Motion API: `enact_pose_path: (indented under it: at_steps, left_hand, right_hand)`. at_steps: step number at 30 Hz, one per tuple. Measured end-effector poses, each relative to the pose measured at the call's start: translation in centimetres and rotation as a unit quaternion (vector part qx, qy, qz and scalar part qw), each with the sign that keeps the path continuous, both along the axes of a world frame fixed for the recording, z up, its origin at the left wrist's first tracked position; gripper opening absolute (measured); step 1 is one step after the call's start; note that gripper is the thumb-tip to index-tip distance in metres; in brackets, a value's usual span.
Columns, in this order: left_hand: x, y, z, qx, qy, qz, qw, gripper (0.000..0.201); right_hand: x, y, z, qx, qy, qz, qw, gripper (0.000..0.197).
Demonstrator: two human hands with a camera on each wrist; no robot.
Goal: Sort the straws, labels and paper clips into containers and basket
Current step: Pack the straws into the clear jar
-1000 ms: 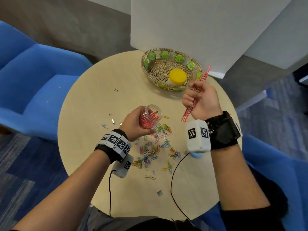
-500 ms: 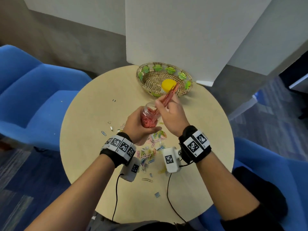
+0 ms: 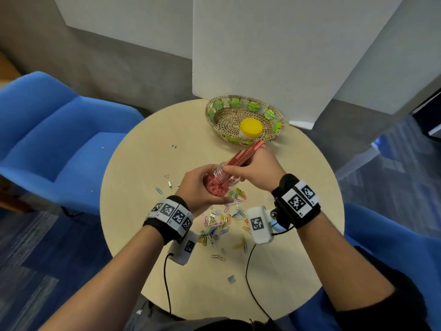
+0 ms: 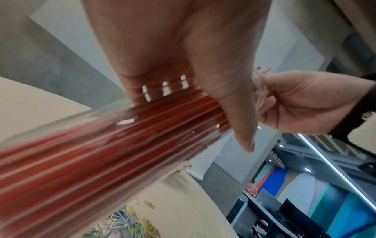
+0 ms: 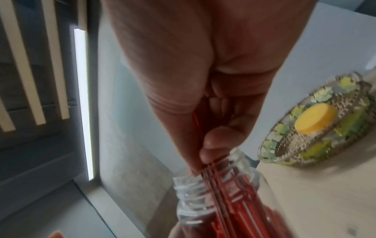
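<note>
off to the left stands a blue armchair (image 3: 59,139), and just inside the round tabletop (image 3: 148,163) on that side lie a few stray bits: a blue clip (image 3: 159,190) and some small pale pieces, well apart from the main heap. moving in, the left hand (image 3: 199,187) is wrapped around a clear plastic jar (image 3: 220,181), fingers and thumb curled round its body, holding it tilted above the tabletop with its open threaded mouth pointing up and away. the jar is already packed with red straws; the left wrist view shows them as a blurred red bundle (image 4: 114,145) running the length of the clear wall under the thumb. below and between the wrists, on the near middle of the tabletop, lies the loose heap of coloured paper clips (image 3: 222,220), with a few singles and a small grey label (image 3: 231,279) scattered nearer still. to the right, the right hand (image 3: 256,173) pinches a bunch of red straws (image 3: 245,152) between thumb and fingers; their lower ends are inside the jar's mouth, seen plainly in the right wrist view (image 5: 215,182), while the upper ends stick out past the knuckles toward the far right. beyond them, at the far edge of the tabletop, sits a woven basket (image 3: 278,115) trimmed with green leaves, and inside it a container with a yellow lid (image 3: 251,126). another blue seat (image 3: 391,235) shows at the right.
</note>
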State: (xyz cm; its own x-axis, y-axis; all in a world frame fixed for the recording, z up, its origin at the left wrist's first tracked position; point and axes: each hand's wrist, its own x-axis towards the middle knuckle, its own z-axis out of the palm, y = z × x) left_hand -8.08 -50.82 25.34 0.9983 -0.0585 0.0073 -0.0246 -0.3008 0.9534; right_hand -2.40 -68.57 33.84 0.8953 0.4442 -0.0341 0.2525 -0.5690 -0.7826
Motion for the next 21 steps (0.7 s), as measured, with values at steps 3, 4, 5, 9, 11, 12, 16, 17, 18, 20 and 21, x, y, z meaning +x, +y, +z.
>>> enact_pose_path:
  at_steps: [3, 4, 5, 9, 11, 12, 16, 17, 18, 20, 21]
  left_hand:
    - [-0.1, 0.6, 0.2, 0.008, -0.007, 0.008, 1.000, 0.081]
    - [-0.1, 0.9, 0.2, 0.016, -0.010, 0.010, 1.000, 0.080]
    - [0.0, 1.1, 0.3, 0.026, -0.012, 0.013, 1.000, 0.079]
    - [0.4, 2.1, 0.8, 0.062, -0.023, 0.005, 0.998, 0.080]
    - [0.6, 2.3, 1.1, 0.084, -0.030, 0.000, 0.996, 0.079]
    - [0.6, 2.4, 1.1, 0.094, -0.037, -0.001, 0.995, 0.079]
    - [0.5, 3.1, 0.9, 0.062, -0.049, 0.025, 0.997, 0.082]
    - [0.6, 3.2, 1.0, 0.064, -0.054, 0.026, 0.996, 0.082]
    - [0.6, 3.4, 1.2, 0.077, -0.059, 0.021, 0.995, 0.082]
    - [0.7, 3.4, 1.3, 0.108, -0.068, 0.007, 0.992, 0.082]
    - [0.8, 3.3, 1.3, 0.104, -0.065, 0.007, 0.992, 0.081]
  right_hand:
    - [-0.5, 0.4, 0.8, 0.012, 0.054, 0.050, 0.997, 0.019]
    - [-0.6, 0.6, 0.9, 0.026, 0.072, 0.060, 0.995, 0.016]
    - [-0.6, 0.7, 1.1, 0.050, 0.089, 0.059, 0.993, 0.015]
    - [-0.4, 1.1, 0.6, 0.104, 0.065, 0.013, 0.992, 0.023]
    - [-0.7, 1.5, 0.4, 0.080, 0.026, 0.002, 0.996, 0.022]
    - [-0.7, 1.6, 0.5, 0.055, -0.001, 0.003, 0.998, 0.022]
    - [-0.6, 2.1, 1.0, 0.020, -0.069, -0.009, 0.997, 0.022]
    - [-0.5, 2.2, 1.0, 0.020, -0.064, -0.009, 0.998, 0.021]
    - [-0.5, 2.4, 1.0, 0.011, -0.061, 0.001, 0.998, 0.018]
    - [-0.6, 3.0, 1.1, -0.026, -0.068, 0.036, 0.997, 0.010]
    - [-0.6, 3.4, 1.2, -0.045, -0.089, 0.046, 0.994, 0.007]
